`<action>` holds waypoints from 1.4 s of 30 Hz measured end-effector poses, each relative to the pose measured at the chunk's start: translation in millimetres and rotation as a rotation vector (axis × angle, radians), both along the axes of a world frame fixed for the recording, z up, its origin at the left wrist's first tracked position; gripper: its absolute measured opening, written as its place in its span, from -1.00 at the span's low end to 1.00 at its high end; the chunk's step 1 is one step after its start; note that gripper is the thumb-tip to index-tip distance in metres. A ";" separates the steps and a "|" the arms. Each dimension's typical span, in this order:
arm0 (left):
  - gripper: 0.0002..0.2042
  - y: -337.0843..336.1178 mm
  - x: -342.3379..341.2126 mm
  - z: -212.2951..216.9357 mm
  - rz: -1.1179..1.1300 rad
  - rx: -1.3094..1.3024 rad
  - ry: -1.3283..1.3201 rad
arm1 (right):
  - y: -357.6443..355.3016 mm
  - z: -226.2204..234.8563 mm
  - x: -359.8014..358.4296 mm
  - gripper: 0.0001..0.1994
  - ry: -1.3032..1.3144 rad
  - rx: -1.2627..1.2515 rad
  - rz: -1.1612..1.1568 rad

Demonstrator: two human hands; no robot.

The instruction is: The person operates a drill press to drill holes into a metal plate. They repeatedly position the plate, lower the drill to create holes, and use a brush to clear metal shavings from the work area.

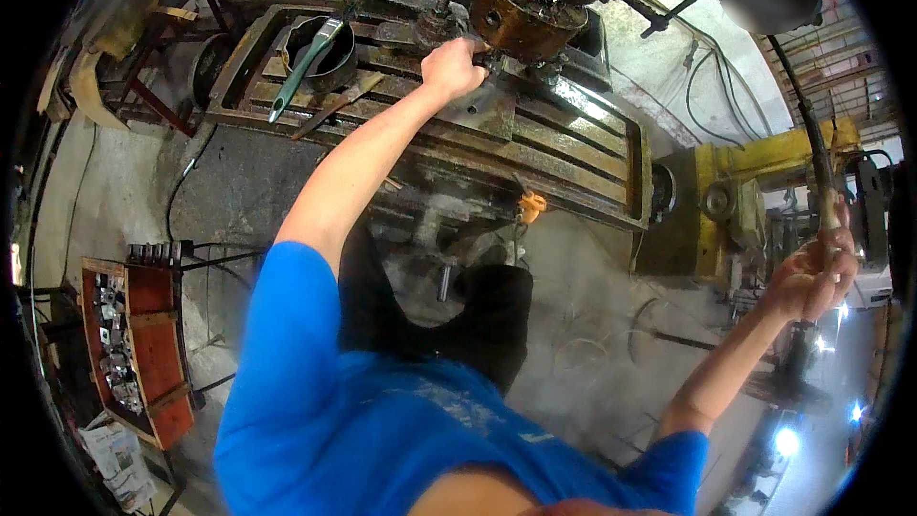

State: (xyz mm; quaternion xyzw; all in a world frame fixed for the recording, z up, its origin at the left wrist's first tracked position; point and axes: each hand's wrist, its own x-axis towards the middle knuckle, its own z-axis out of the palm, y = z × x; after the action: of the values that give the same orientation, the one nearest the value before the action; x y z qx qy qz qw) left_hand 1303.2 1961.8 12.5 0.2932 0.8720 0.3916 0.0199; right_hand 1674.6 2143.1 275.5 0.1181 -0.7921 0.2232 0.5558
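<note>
Step in hand, by judgement: manual operation of a machine, with one hand at its head and the other on a lever. The right hand [817, 272] grasps the lower part of a long, dark, rod-shaped lever [815, 139], fingers wrapped around it. The left hand [454, 69] is curled just beside the rusty brown cylindrical metal housing [528, 19], which hangs above the slotted grey steel table [573, 148]. Whether the left hand is clenched or grasping a part cannot be told; the far side of its fingers is hidden. The next move appears to call for a firm hold on the lever and left fingers kept clear of the housing.

The table's surface is dark, grooved and partly shiny. Near its left end, a green-handled flat brush [304, 72] rests across a round dark metal pan [330, 57]; a narrow brown strip [339, 107] lies near it.

Beyond the table's right end stands a yellow machine body [702, 220]. A reddish wooden box [158, 334] of small metal parts [119, 354] stands left, above grey concrete floor [583, 315].
</note>
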 end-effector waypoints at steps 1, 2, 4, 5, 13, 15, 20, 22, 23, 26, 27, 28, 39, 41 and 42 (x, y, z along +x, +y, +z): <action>-0.60 -0.2 -0.7 -0.3 -0.004 0.000 -0.002 | -1.2 -0.3 -1.5 -0.85 0.015 -0.014 0.017; -0.60 -0.2 0.0 -1.1 -0.001 -0.002 -0.004 | -3.9 -1.9 -2.2 -0.85 0.026 -0.031 0.031; -0.61 0.1 0.5 -1.2 0.005 -0.005 -0.008 | -5.8 -10.6 -0.9 -0.87 0.043 -0.062 0.024; -0.61 -0.7 0.6 0.6 0.003 -0.008 -0.015 | -7.3 -20.2 -2.1 -0.89 0.052 -0.072 0.007; -0.60 -2.7 1.0 2.3 -0.010 0.065 0.006 | -6.5 -6.4 -0.2 -0.95 0.046 -0.072 -0.009; -0.60 -5.0 3.7 5.1 -0.006 0.057 -0.011 | -9.6 3.5 -3.9 -0.94 0.048 -0.101 -0.061; -0.59 -7.7 5.5 4.2 -0.015 0.081 0.021 | -9.8 -1.5 -1.7 -0.90 0.067 -0.118 -0.062; -0.59 -6.7 3.1 5.1 -0.014 0.063 0.003 | -14.0 -4.0 -3.4 -0.90 0.086 -0.148 -0.056; -0.59 -5.8 3.7 5.2 -0.020 0.053 -0.008 | -13.8 -13.5 -1.5 -0.90 0.105 -0.159 -0.080; -0.61 -5.5 1.7 3.3 -0.013 0.003 0.008 | -22.8 -35.9 -7.9 -0.91 0.088 -0.107 -0.084; -0.61 -4.7 2.9 3.9 0.007 -0.009 0.021 | -22.5 -34.4 -7.1 -0.92 0.079 -0.109 -0.080; -0.62 -2.9 6.1 4.8 0.026 -0.020 0.033 | -20.3 -32.5 -5.5 -0.94 0.069 -0.110 -0.077; -0.58 -3.7 -0.3 -0.6 -0.024 0.052 0.023 | -19.2 -41.2 -7.2 -0.91 0.102 -0.120 -0.005; -0.54 -3.6 -3.8 1.3 -0.052 0.052 0.025 | -21.8 -39.3 -10.5 -0.94 0.119 -0.127 -0.002; -0.54 -4.9 -5.0 0.5 -0.070 0.083 0.007 | -20.2 -39.2 -11.9 -0.95 0.133 -0.136 0.007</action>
State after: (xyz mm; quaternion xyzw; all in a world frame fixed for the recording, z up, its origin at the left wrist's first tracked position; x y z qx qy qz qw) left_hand 1298.2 1956.9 13.0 0.3254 0.8442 0.4255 0.0185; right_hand 1662.7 2122.9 236.4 0.0975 -0.7361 0.2701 0.6129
